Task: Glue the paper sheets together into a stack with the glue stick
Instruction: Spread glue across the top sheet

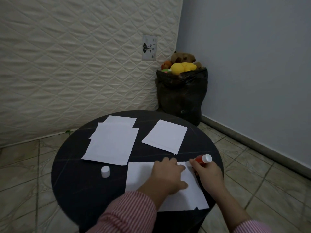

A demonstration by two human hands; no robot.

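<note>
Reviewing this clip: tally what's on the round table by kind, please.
Paper piles: 3 (near sheet, back-left overlapping sheets, back-right)
Glue stick: 1, in the right hand
Loose cap: 1
Total: 5

Bare table runs between the far sheets; the cap stands alone at left.

Cream quilted mattress standing upright against the left wall, bearing a small label. Pale blue-grey painted wall at right; beige tiled floor. Black plastic bag of soft toys in the corner, behind a round dark table; dim light.
</note>
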